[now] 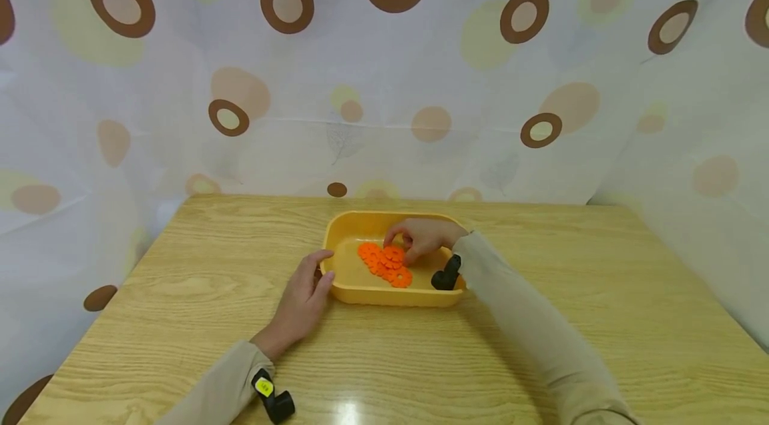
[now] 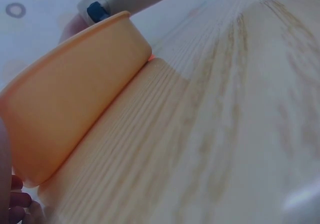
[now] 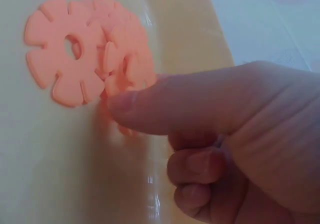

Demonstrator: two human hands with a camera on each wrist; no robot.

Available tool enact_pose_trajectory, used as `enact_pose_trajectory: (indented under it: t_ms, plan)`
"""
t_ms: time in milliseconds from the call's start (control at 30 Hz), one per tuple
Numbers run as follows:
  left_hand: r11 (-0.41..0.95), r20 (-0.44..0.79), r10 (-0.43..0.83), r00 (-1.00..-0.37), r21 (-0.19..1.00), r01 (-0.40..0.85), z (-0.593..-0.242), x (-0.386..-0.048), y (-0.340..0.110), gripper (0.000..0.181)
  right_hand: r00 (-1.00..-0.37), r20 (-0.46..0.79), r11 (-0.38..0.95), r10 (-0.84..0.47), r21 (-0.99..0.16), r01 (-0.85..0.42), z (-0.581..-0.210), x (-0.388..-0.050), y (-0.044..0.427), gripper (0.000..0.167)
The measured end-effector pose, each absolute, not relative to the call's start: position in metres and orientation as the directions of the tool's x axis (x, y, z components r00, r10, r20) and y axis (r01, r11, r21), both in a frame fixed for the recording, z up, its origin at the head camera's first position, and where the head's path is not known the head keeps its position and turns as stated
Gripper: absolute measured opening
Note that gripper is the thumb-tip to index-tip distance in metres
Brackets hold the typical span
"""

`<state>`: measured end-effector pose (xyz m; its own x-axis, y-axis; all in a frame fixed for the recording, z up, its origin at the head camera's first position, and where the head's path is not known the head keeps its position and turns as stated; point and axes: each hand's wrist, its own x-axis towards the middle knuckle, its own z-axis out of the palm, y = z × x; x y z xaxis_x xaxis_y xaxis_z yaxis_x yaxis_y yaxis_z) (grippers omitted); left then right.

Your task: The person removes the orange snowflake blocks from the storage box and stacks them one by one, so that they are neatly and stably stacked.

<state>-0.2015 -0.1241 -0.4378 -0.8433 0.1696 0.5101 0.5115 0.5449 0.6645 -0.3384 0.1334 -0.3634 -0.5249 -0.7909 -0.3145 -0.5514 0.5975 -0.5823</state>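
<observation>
A yellow plastic basin [image 1: 384, 296] sits on the wooden table. In it lies a heap of flat orange notched discs [image 1: 375, 259], each with a centre hole, like snowflake building pieces. My right hand [image 1: 428, 236] reaches in over the right side and pinches one orange disc [image 3: 127, 66] between thumb and index finger, at the heap. The right wrist view has the thumb on its edge, the other fingers curled in. My left hand [image 1: 303, 295] holds the basin's left end, with index finger and thumb at the rim. Its lower fingers [image 2: 20, 200] show by the basin's base.
The wooden table [image 1: 228, 265] stretches out on both sides of the basin. Behind it hangs a pale cloth [image 1: 384, 78] printed with brown rings and spots. Black wrist devices [image 1: 273, 398] are strapped over both sleeves; the right one hangs over the basin's right end.
</observation>
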Motion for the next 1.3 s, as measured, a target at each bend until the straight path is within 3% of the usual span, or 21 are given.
enact_pose_trajectory:
  t_ms: [233, 633, 867, 1300]
  plan:
    - [0.548, 0.508, 0.167, -0.845, 0.664, 0.508, -0.4397, -0.2025, -0.1255, 0.033, -0.56, -0.252, 0.58, -0.789, -0.605, -0.546, -0.3647, -0.3386, 0.1315, 0.046]
    - [0.549, 0.502, 0.175, -0.847, 0.665, 0.507, -0.4398, -0.203, -0.1253, 0.033, -0.603, -0.257, 0.612, -0.755, -0.608, -0.507, -0.3675, -0.3363, 0.1326, 0.046]
    - [0.552, 0.502, 0.166, -0.849, 0.666, 0.502, -0.4407, -0.2033, -0.1265, 0.033, -0.63, -0.143, 0.581, -0.764, -0.579, -0.573, -0.3656, -0.3347, 0.1292, 0.042]
    - [0.556, 0.539, 0.157, -0.827, 0.644, 0.525, -0.4433, -0.2043, -0.1229, 0.031, -0.656, -0.012, 0.501, -0.755, -0.657, -0.564, -0.3591, -0.3359, 0.1351, 0.042]
